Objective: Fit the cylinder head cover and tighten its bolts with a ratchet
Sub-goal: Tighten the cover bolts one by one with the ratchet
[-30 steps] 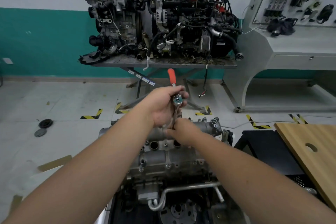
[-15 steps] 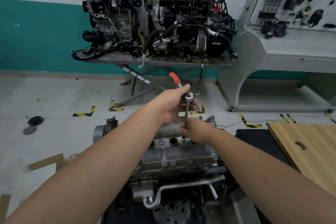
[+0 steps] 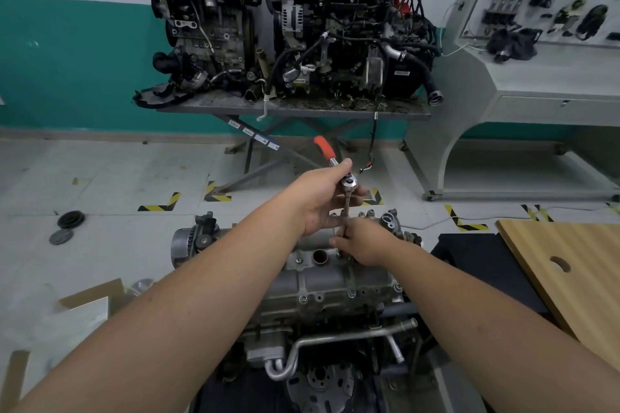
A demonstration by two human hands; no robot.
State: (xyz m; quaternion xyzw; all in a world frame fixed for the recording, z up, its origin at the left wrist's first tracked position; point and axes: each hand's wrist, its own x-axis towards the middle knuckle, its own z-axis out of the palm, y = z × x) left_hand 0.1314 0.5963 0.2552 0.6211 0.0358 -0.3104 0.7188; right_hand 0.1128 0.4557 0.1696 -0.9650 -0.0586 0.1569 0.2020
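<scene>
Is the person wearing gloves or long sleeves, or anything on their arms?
No gloves and no sleeves in view. Both forearms are bare right down to the edge of the picture, and the left hand and right hand are bare too. No watch, bracelet or ring shows on the wrists or fingers that can be seen. Any clothing is out of the picture.

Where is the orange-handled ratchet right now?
The ratchet is mid-frame in the head view, gripped by the left hand above the engine, its extension running down to the right hand.

We are seeing the grey cylinder head cover [image 3: 335, 282] sitting on the engine, the orange-handled ratchet [image 3: 349, 183] standing above it.
</scene>
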